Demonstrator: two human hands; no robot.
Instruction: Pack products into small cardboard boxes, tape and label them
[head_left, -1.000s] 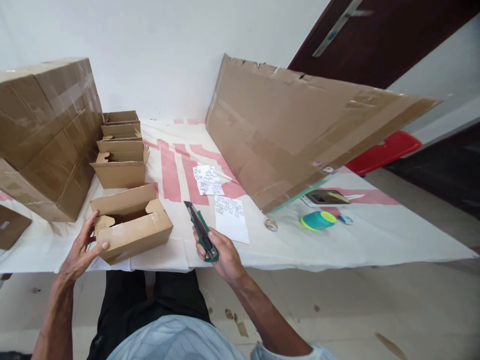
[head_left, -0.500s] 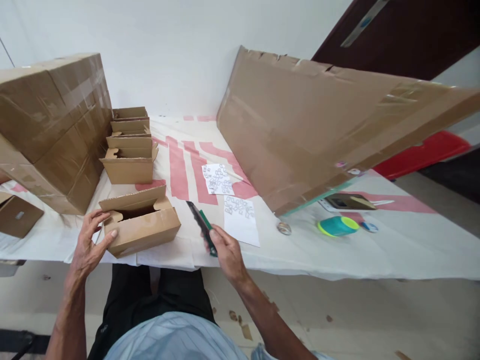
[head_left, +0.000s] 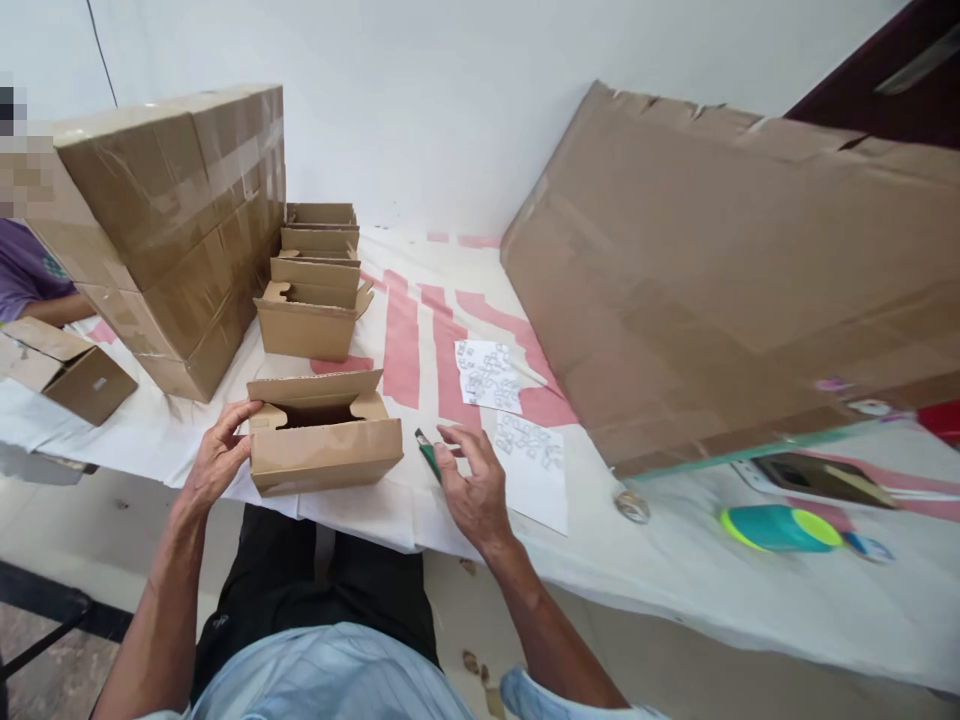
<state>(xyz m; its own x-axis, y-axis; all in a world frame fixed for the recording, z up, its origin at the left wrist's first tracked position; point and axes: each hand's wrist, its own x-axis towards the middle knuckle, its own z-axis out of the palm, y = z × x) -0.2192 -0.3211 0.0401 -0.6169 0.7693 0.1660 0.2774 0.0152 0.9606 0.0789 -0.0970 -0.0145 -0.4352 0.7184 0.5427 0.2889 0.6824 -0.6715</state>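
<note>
A small brown cardboard box [head_left: 326, 455] with raised flaps stands near the table's front edge. My left hand [head_left: 219, 455] grips its left end, fingers at the top corner and thumb toward the front wall. Right of the box, my right hand [head_left: 472, 485] is low over the cloth with fingers apart. A green and black utility knife [head_left: 430, 455] lies beside and partly beneath that hand, its rear part hidden. Several more open cardboard boxes [head_left: 306, 328] stand in a row behind the box.
A big taped carton [head_left: 172, 230] rises at left, a large cardboard sheet [head_left: 720, 280] at right. Printed papers [head_left: 532, 480], a tape roll [head_left: 632, 507], a teal cup [head_left: 780, 527] and a phone [head_left: 821, 478] lie rightward. Another person's sleeve [head_left: 30, 270] shows left, near a box [head_left: 94, 385].
My right hand has loosened its fingers from the utility knife, which is now lower by the hand. The box has turned squarer to me, still in my left hand. The view has shifted left.
</note>
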